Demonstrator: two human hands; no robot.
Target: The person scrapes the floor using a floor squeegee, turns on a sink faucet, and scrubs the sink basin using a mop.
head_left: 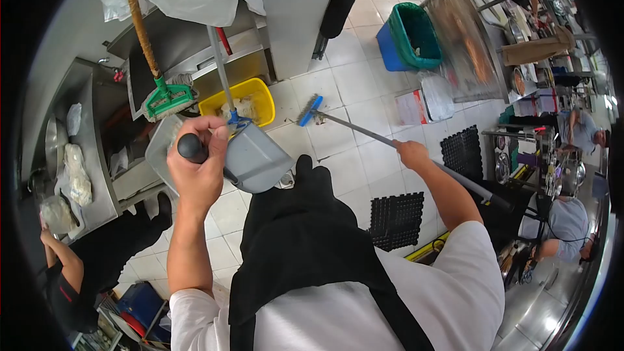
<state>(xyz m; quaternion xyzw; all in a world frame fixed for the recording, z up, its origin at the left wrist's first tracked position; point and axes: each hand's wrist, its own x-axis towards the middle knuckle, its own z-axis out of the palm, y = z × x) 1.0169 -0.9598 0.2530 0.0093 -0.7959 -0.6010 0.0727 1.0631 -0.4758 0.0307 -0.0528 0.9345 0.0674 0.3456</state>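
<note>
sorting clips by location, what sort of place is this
Likely a commercial kitchen: there's a silver metal sink unit, black perforated floor mats and a blue plastic bin with a green liner.

Blue broom head (311, 110), grey handle (357, 129); grey dustpan (259, 159); yellow bucket (265, 101); blue bin (389, 49), green liner (426, 62).

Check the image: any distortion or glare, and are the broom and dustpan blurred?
Head view: strong fisheye bend with black corners; head view: bright glare on the steel surface at lower right; head view: blue broom head and grey dustpan look reasonably sharp, no obvious blur.
</note>
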